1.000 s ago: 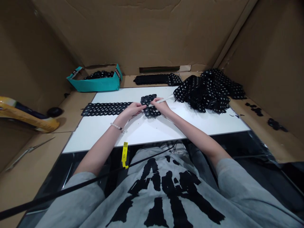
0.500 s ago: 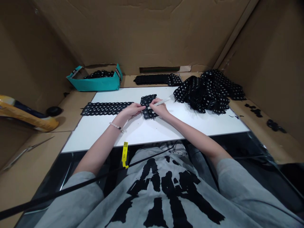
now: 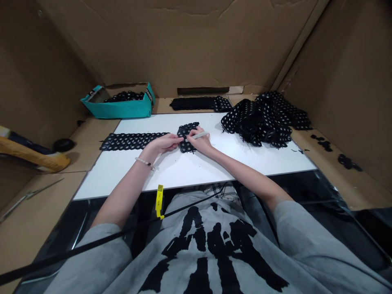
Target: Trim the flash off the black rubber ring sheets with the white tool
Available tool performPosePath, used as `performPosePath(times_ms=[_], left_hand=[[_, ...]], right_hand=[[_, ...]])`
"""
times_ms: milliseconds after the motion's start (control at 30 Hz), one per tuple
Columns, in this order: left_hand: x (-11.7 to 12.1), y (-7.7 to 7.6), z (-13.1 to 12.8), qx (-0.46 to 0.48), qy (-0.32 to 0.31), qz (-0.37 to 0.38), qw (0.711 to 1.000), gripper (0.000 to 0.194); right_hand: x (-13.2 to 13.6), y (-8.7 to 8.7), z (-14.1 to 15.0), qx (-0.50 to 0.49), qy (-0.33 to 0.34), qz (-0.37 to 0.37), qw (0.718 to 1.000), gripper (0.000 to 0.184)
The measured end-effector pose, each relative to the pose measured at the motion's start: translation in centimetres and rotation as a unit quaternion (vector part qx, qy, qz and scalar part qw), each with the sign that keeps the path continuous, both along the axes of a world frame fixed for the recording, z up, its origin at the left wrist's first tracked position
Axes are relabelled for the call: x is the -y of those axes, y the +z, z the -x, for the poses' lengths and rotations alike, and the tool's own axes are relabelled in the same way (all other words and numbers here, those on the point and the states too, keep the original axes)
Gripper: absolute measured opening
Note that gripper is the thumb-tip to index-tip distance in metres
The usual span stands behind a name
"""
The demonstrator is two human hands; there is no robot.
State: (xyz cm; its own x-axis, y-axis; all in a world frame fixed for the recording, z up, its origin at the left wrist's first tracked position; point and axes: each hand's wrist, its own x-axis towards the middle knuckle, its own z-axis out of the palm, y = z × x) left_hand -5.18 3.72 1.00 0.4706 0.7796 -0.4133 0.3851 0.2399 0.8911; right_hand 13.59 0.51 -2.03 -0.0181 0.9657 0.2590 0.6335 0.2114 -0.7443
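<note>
A black dotted strip (image 3: 131,141) lies across the white board (image 3: 171,171), its right end running under my left hand (image 3: 167,142). Just beyond my fingertips is a small black dotted piece (image 3: 184,130), apparently the strip's folded end; the join is hidden. My left thumb and fingers are pinched together at its left edge. Over its right side, my right hand (image 3: 200,142) grips a slim white pen-like tool (image 3: 202,134) as one holds a pen. The tool's tip is too small to make out against the black material.
A teal box (image 3: 119,108) of black dotted pieces stands back left. Behind the board lies a stack of black strips (image 3: 196,103). A heap of dotted fabric (image 3: 260,118) covers the right. Scissors (image 3: 30,195) and a yellow bottle-like container (image 3: 33,151) are at left; black scraps (image 3: 347,161) at right.
The white tool has swung in my right hand and its visible shaft looks shorter. Both hands stay at the small dotted piece; the whole view has shifted slightly.
</note>
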Motion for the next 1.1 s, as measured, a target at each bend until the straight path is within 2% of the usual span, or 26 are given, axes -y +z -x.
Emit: performPosePath(times_ms=[100,233,467,633,733,800,867,967,1100], left_hand=[[0.2,-0.1,0.1,-0.044,-0.001,-0.084,0.995,0.037],[0.3,0.1,0.0,-0.123,-0.027,-0.19,0.974,0.029],[0.5,0.2,-0.7,-0.142,-0.027,-0.245,0.959,0.024],[0.7,0.2,-0.5,-0.175,-0.045,-0.237,0.955,0.033],[0.7,0.2,-0.5,-0.075,-0.036,-0.182,0.98,0.032],[0.6,0.0,-0.8,0.014,0.002,-0.138,0.99,0.03],[0.4,-0.2,-1.1,0.074,0.057,-0.114,0.989,0.027],[0.3,-0.5,-1.6,0.108,0.121,-0.106,0.981,0.024],[0.4,-0.9,-2.1,0.128,0.164,-0.102,0.973,0.017]], right_hand=[[-0.6,0.2,-0.7,-0.071,0.004,0.034,0.997,0.022],[-1.2,0.4,-1.5,-0.194,0.02,0.05,0.98,0.023],[-1.5,0.3,-1.5,-0.283,0.03,0.07,0.956,0.026],[-1.5,0.8,-1.8,-0.339,0.051,0.081,0.936,0.027],[-1.4,1.5,-2.3,-0.354,0.042,0.099,0.929,0.025],[-1.3,2.1,-2.7,-0.372,0.033,0.135,0.918,0.02],[-1.3,2.4,-3.0,-0.396,0.029,0.173,0.901,0.016],[-1.3,2.5,-3.3,-0.43,0.016,0.214,0.877,0.012],[-1.4,2.2,-3.4,-0.464,-0.002,0.25,0.85,0.007]])
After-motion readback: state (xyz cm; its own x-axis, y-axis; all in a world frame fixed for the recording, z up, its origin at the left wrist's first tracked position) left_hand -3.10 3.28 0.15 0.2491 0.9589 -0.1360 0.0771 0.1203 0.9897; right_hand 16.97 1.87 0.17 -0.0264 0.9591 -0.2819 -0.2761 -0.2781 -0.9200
